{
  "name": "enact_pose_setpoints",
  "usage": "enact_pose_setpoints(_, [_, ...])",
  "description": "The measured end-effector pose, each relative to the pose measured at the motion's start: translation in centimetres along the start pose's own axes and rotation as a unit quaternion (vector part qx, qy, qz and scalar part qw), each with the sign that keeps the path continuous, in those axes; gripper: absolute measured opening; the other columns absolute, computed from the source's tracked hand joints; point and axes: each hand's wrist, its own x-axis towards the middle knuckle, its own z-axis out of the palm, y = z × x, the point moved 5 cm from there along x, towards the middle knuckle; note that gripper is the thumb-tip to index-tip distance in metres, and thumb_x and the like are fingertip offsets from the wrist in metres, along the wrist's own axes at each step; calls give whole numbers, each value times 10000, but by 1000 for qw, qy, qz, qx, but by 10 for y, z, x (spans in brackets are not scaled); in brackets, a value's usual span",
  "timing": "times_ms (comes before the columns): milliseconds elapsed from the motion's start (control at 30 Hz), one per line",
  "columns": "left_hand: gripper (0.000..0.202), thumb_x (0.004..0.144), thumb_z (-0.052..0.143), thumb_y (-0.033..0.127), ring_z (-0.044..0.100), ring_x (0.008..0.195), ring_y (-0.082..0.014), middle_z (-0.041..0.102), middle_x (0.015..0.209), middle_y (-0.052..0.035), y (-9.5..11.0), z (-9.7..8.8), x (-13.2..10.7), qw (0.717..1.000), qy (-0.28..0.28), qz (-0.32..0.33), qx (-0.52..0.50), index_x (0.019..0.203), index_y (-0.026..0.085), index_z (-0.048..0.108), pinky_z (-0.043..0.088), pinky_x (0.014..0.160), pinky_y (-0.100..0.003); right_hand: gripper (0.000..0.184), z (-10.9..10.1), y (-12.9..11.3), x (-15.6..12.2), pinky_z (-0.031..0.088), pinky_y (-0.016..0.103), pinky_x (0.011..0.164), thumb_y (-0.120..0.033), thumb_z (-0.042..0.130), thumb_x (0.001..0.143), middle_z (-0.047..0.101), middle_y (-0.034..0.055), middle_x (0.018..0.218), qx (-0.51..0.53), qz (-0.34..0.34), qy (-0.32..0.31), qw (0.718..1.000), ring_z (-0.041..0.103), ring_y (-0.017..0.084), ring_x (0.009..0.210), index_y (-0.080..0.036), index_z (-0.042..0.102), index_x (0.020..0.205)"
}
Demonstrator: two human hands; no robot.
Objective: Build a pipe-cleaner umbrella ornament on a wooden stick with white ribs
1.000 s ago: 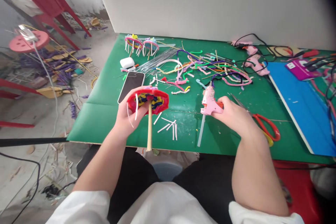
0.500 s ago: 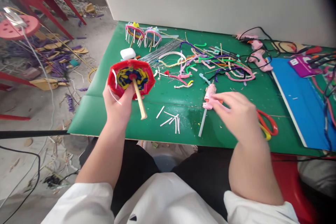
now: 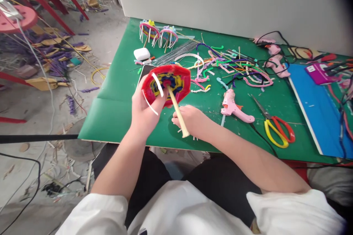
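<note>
My left hand (image 3: 146,112) grips a small pipe-cleaner umbrella (image 3: 180,84), its ringed red, yellow and blue underside tilted toward me. Two white strips hang from the rim, and a pale wooden handle (image 3: 178,114) sticks out toward me. Just below and right of it, my right hand (image 3: 193,119) is down at the tabletop with its fingers drawn together, over the spot where short white paper strips (image 3: 179,130) lie. Whatever is between those fingertips is hidden. A pink glue gun (image 3: 234,109) lies right of this hand, apart from it.
Scissors (image 3: 278,130) with red and yellow handles lie on the green table (image 3: 110,117). Two finished-looking small umbrellas (image 3: 168,36), a white case (image 3: 141,54), wires (image 3: 176,53) and loose pipe cleaners (image 3: 237,66) are farther back. At right are a blue board (image 3: 309,110) and tangled cables.
My right hand has left the glue gun and moved left, down to the white strips. The gun stays on the table. The umbrella has shifted a little right in view, still in my left hand.
</note>
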Motion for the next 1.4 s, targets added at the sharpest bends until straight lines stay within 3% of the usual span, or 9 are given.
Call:
enact_pose_setpoints(167, [213, 812, 637, 228, 641, 1120, -270, 697, 1055, -18, -5, 5, -2, 1000, -19, -7, -8, 1025, 240, 628, 568, 948, -417, 310, -3, -9, 10, 310, 355, 633, -17, 411, 861, 611, 76, 706, -10, -18, -16, 1000, 517, 215, 744, -176, 620, 697])
enact_pose_setpoints(300, [237, 817, 623, 217, 652, 1095, -255, 700, 1047, -20, -6, 5, -2, 1000, -23, -12, -16, 1053, 241, 614, 565, 948, -400, 163, -13, 13, 2, 378, 329, 658, -101, 477, 824, 655, 68, 741, 151, 119, 54, 980, 578, 210, 744, -182, 594, 746])
enact_pose_setpoints(400, [293, 805, 620, 180, 669, 1051, -230, 698, 1091, -25, -1, 6, 0, 1000, -23, 17, -11, 1093, 238, 619, 573, 920, -353, 21, -26, 43, -24, 441, 293, 694, -202, 521, 826, 700, 30, 786, 434, 263, 182, 842, 645, 182, 754, -208, 532, 809])
enact_pose_setpoints(467, [349, 797, 610, 144, 678, 1023, -208, 701, 1106, -23, 3, 9, 0, 998, -32, 47, 0, 1132, 240, 619, 579, 888, -318, 73, -32, 53, -41, 458, 282, 685, -255, 543, 813, 708, 4, 713, 583, 289, 236, 721, 666, 169, 698, -220, 487, 783])
enact_pose_setpoints(533, [406, 791, 592, 111, 682, 1010, -187, 701, 1122, -14, 5, 13, -1, 995, -50, 81, 10, 1173, 248, 607, 578, 870, -290, 118, -37, 55, -55, 465, 280, 664, -283, 578, 772, 700, -9, 630, 670, 280, 260, 636, 667, 167, 626, -220, 479, 760])
enact_pose_setpoints(900, [455, 785, 586, 87, 697, 953, -161, 700, 1117, -16, -15, 46, -18, 986, -119, 72, 95, 1203, 265, 590, 580, 807, -247, 87, -2, 55, -83, 478, 229, 507, -229, 584, 627, 607, -25, 461, 851, 285, 238, 373, 596, 129, 459, -198, 503, 641])
enact_pose_setpoints(1100, [452, 793, 588, 94, 706, 900, -143, 720, 1094, -17, -11, 58, -24, 958, -150, 121, 213, 1220, 243, 577, 573, 772, -230, 64, 13, 66, -89, 450, 245, 390, -211, 539, 585, 568, -19, 416, 860, 293, 227, 351, 552, 150, 361, -199, 475, 589])
enact_pose_setpoints(1233, [444, 793, 600, 99, 706, 918, -143, 727, 1100, -27, -4, 61, -29, 937, -158, 175, 258, 1216, 230, 570, 565, 781, -223, 107, 15, 62, -94, 522, 262, 451, -210, 588, 595, 651, -2, 498, 844, 312, 243, 362, 646, 178, 464, -198, 498, 651])
enact_pose_setpoints(1400, [447, 799, 576, 100, 706, 922, -157, 723, 1112, -34, -8, 60, -30, 927, -163, 172, 289, 1226, 232, 556, 571, 778, -252, 131, 20, 59, -95, 550, 240, 467, -186, 610, 574, 620, -32, 489, 850, 332, 243, 330, 639, 142, 479, -193, 504, 651])
